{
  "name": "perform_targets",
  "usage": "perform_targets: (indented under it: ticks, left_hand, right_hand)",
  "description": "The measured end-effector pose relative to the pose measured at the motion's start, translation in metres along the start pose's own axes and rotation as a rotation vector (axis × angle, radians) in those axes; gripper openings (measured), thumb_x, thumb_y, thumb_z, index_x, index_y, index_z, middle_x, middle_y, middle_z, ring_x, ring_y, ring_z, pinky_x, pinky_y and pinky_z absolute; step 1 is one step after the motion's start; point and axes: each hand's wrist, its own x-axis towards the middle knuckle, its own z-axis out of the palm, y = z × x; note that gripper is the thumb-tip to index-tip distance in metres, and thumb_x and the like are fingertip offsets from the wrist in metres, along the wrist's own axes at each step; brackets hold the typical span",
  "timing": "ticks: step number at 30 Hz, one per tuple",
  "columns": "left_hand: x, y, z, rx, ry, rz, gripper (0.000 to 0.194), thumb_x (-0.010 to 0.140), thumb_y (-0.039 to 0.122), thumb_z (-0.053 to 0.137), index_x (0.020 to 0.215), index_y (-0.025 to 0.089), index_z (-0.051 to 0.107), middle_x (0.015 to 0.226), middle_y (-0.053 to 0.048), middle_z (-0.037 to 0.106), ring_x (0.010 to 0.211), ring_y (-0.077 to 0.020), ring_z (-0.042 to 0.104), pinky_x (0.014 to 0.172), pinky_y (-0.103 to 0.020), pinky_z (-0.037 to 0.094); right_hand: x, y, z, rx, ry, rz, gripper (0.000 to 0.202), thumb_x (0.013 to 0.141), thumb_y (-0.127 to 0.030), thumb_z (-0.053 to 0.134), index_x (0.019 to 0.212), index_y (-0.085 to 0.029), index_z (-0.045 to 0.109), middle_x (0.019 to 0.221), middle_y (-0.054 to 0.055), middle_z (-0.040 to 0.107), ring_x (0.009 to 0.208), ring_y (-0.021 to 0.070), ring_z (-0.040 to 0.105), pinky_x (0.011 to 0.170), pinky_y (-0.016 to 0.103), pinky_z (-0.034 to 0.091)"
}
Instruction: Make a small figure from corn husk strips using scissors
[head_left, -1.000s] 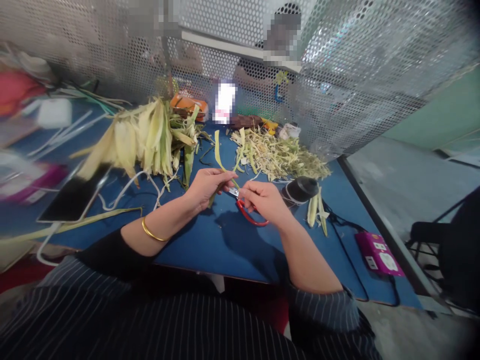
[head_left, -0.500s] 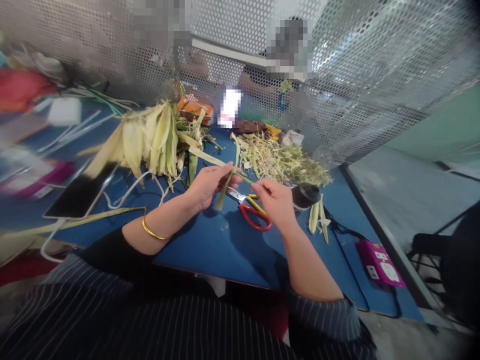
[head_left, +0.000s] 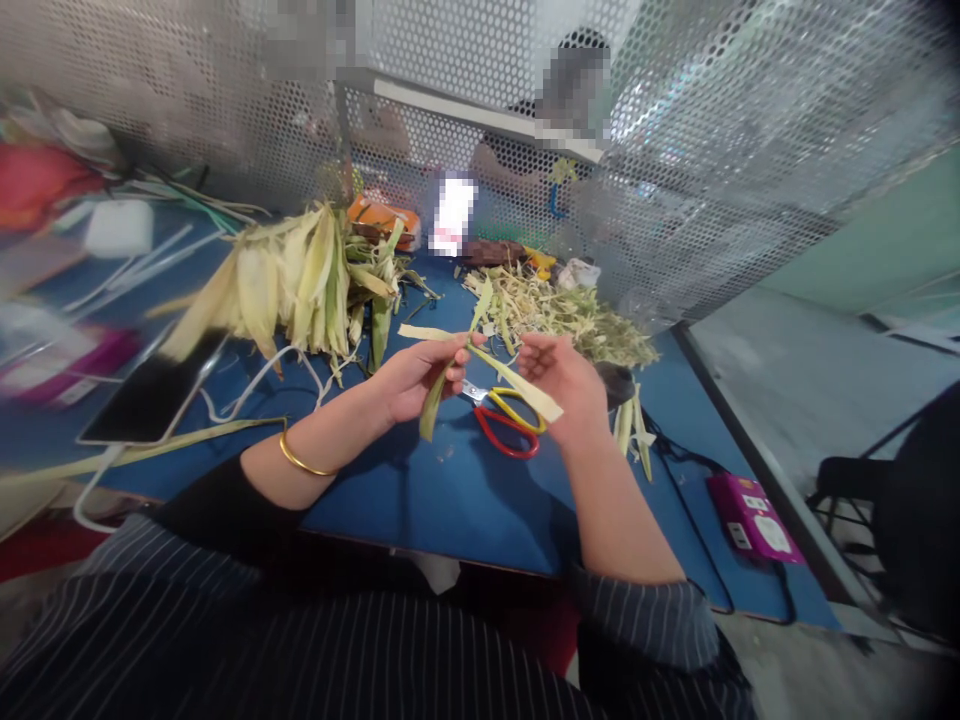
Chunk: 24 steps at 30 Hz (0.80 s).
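Note:
My left hand point(head_left: 420, 378) pinches the crossing point of several pale green husk strips point(head_left: 517, 380), whose ends stick out up, left, down and right. My right hand point(head_left: 562, 385) is beside the strips with its fingers apart and slightly curled, holding nothing. One strip's wide end reaches close to my right palm. Below the hands, scissors with one red and one yellow handle point(head_left: 510, 440) lie on the blue table point(head_left: 465, 510). A dark spool point(head_left: 615, 383) is partly hidden behind my right hand.
Corn husks point(head_left: 300, 280) are heaped at the left and shredded husk point(head_left: 562, 310) at the back. A black phone point(head_left: 150, 395) with a white cable lies left. A magenta box point(head_left: 754, 518) sits right; perforated metal panels point(head_left: 465, 120) stand behind.
My right hand has let go of the strip, and its fingers have opened. That strip now shows its full wide end, pointing down and right. The left-pointing strip shows a shorter, free end.

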Motion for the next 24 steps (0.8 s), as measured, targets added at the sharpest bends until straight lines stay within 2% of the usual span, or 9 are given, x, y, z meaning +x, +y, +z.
perform_targets:
  ticks: [4, 8, 11, 14, 16, 20, 24]
  left_hand:
    - [0.0, -0.004, 0.0, -0.051, -0.068, -0.063, 0.017, 0.082, 0.012, 0.054, 0.098, 0.013, 0.061, 0.06, 0.005, 0.049, 0.043, -0.0025, 0.044, 0.05, -0.017, 0.047]
    - [0.002, -0.011, -0.002, 0.007, -0.109, -0.087, 0.019, 0.082, 0.011, 0.054, 0.099, 0.012, 0.061, 0.061, 0.004, 0.052, 0.045, -0.0036, 0.047, 0.049, -0.017, 0.047]
    - [0.003, -0.013, -0.002, 0.079, -0.08, -0.083, 0.014, 0.082, 0.017, 0.056, 0.093, 0.012, 0.062, 0.063, 0.001, 0.056, 0.048, -0.0053, 0.051, 0.047, -0.017, 0.046]
    - [0.004, -0.014, -0.002, 0.122, -0.04, -0.058, 0.011, 0.08, 0.014, 0.058, 0.089, 0.01, 0.063, 0.063, 0.001, 0.058, 0.048, -0.0046, 0.052, 0.046, -0.015, 0.045]
    - [0.006, -0.015, -0.002, 0.129, -0.002, -0.023, 0.011, 0.079, 0.01, 0.058, 0.088, 0.01, 0.063, 0.061, 0.002, 0.056, 0.047, -0.0037, 0.051, 0.046, -0.013, 0.045]
    - [0.009, -0.016, -0.004, 0.113, 0.079, -0.014, 0.01, 0.077, 0.008, 0.057, 0.086, 0.01, 0.062, 0.056, 0.004, 0.053, 0.042, -0.0024, 0.048, 0.043, -0.012, 0.043]
    - [0.008, -0.017, -0.003, 0.159, 0.06, 0.008, 0.012, 0.077, 0.009, 0.059, 0.088, 0.011, 0.063, 0.06, 0.002, 0.058, 0.046, -0.0043, 0.052, 0.047, -0.014, 0.046]
  right_hand:
    - [-0.007, 0.009, 0.013, -0.336, -0.057, -0.174, 0.023, 0.079, -0.04, 0.06, 0.093, -0.023, 0.068, 0.097, 0.004, 0.067, 0.091, 0.0195, 0.061, 0.084, 0.038, 0.046]
    - [-0.014, 0.012, 0.024, -0.61, -0.096, -0.282, 0.014, 0.078, -0.034, 0.063, 0.084, -0.023, 0.069, 0.083, 0.001, 0.068, 0.08, 0.0169, 0.061, 0.077, 0.033, 0.046]
    - [-0.014, 0.012, 0.023, -0.737, -0.078, -0.373, 0.014, 0.081, -0.033, 0.06, 0.076, -0.022, 0.067, 0.071, 0.0, 0.065, 0.071, 0.0152, 0.058, 0.073, 0.031, 0.044]
    - [-0.014, 0.011, 0.021, -0.903, -0.074, -0.557, 0.016, 0.083, -0.026, 0.058, 0.069, -0.022, 0.063, 0.07, -0.001, 0.063, 0.072, 0.0142, 0.056, 0.082, 0.032, 0.041]
    - [-0.015, 0.011, 0.021, -0.997, -0.07, -0.623, 0.018, 0.084, -0.022, 0.056, 0.066, -0.021, 0.06, 0.07, -0.001, 0.063, 0.072, 0.014, 0.056, 0.087, 0.033, 0.038]
    - [-0.015, 0.013, 0.022, -1.078, -0.053, -0.637, 0.02, 0.084, -0.022, 0.055, 0.063, -0.021, 0.057, 0.069, -0.001, 0.062, 0.072, 0.0139, 0.055, 0.088, 0.032, 0.036]
    - [-0.013, 0.019, 0.021, -1.098, -0.035, -0.601, 0.019, 0.086, -0.023, 0.051, 0.07, -0.022, 0.061, 0.073, -0.002, 0.064, 0.075, 0.0137, 0.057, 0.093, 0.034, 0.033]
